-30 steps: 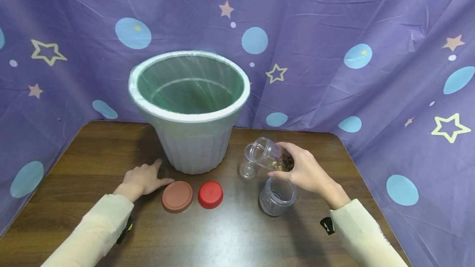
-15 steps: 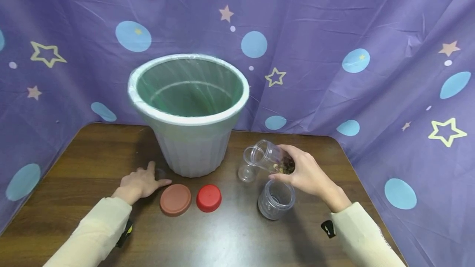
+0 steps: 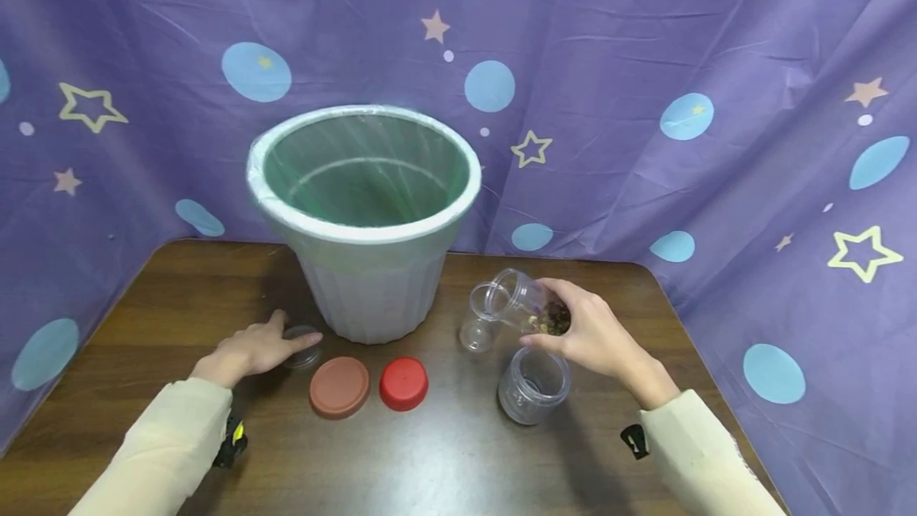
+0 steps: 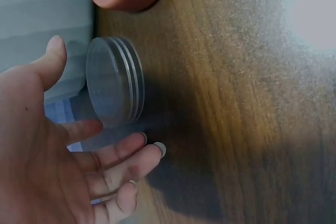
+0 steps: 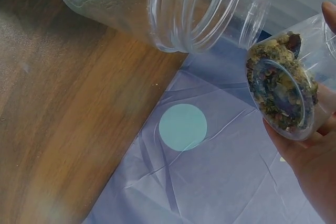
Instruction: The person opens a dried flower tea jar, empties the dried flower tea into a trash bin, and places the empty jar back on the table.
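My right hand (image 3: pixel 595 334) grips a clear plastic jar (image 3: pixel 514 297), tilted with its open mouth toward the left. Dark and yellowish dried bits (image 5: pixel 278 85) have gathered at its bottom end. Below that jar stands a wider clear jar (image 3: pixel 528 396) without a lid, upright on the table. My left hand (image 3: pixel 251 350) reaches around a clear round lid (image 4: pixel 115 82), thumb and fingers spread apart on either side of it, with a gap showing between thumb and lid in the left wrist view. The lid lies on the table beside the bin.
A tall grey-white bin (image 3: pixel 368 293) with a clear liner stands at the back. In front of it lie a brownish-pink lid (image 3: pixel 340 388) and a red lid (image 3: pixel 403 384). A small clear jar (image 3: pixel 478 333) stands right of the bin. A purple curtain (image 3: pixel 609 102) hangs behind the table.
My left hand has drawn left, its thumb and fingers spreading, and the clear lid now shows more plainly. My right hand keeps the tilted jar in nearly the same place.
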A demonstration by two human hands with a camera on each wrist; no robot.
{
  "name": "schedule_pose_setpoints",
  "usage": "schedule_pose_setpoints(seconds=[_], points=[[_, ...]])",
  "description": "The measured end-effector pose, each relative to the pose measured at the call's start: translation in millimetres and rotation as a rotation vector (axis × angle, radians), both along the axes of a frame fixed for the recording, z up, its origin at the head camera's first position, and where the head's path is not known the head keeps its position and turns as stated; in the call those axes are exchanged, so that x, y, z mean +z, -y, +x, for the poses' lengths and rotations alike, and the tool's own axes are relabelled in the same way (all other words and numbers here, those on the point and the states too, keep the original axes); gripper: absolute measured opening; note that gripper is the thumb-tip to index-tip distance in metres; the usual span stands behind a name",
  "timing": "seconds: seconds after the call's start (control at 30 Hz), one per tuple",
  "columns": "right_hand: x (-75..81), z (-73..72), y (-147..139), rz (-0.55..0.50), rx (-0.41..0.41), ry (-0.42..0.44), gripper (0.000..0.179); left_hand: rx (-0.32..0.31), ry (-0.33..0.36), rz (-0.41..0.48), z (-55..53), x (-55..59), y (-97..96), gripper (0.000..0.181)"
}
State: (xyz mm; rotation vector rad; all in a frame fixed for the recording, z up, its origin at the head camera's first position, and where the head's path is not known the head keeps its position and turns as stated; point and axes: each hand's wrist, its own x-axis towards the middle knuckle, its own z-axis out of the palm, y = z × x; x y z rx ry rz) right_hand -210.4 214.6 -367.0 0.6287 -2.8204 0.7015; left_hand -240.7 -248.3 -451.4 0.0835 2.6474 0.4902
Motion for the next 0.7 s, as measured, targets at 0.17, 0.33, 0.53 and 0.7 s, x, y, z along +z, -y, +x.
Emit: schedule_pose_setpoints(seconds=[0.17,0.33,0.53,0.7], points=[[0.4,-0.9,0,-0.001,0.007,-0.002,0.077,0.003,-0.011,-0.003,-0.2,2.1,4.2,0.109],[2.3,-1.3,-1,0.002,-0.005,0.007,0.076,0.001,-0.057,-0.018,-0.9,0.5,11.0,0.108],[7.0,-4.7,-4,0.007,-0.024,0.008,0.075,-0.004,-0.192,0.065,-7.0,6.8,20.1,0.086],[11.0,-5.8,-7,0.006,-0.038,0.005,0.074,0.054,-0.261,0.203,-14.9,29.1,24.1,0.075]])
